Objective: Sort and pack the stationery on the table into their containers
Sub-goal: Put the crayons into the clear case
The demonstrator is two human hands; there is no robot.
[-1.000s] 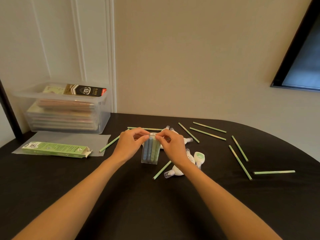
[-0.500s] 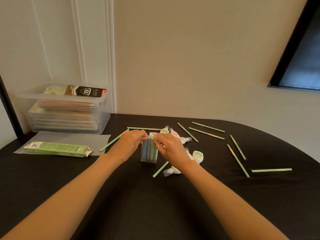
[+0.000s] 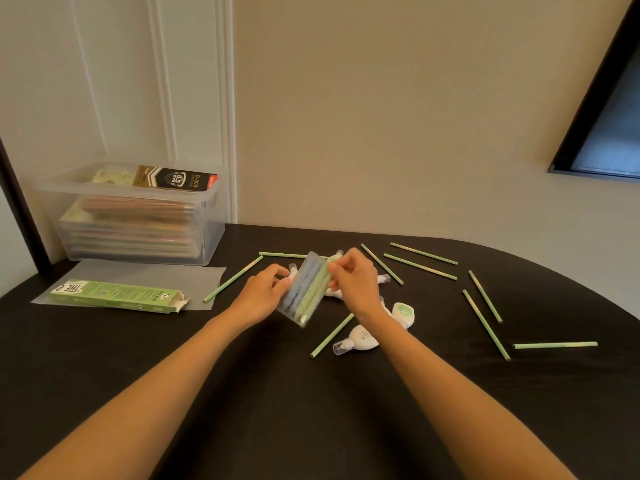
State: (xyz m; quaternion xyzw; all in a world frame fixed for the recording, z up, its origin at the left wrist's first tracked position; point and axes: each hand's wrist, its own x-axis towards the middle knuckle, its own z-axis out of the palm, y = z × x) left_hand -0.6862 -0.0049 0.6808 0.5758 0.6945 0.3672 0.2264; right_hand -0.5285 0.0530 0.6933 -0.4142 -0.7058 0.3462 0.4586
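The clear case [image 3: 306, 291] of pens [image 3: 299, 289], upright a moment ago, now leans toward 1 o'clock over the bench [image 3: 242, 393]; the left hand [image 3: 263, 294] curls its fingers round its side, the right hand [image 3: 356, 285] pinches its top, so it looks packed, ready for storing

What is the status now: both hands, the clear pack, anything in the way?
Hands: left hand and right hand both grip the clear pack, tilted. Loose green pencils on the table. In the way: correction tapes beside the right wrist.
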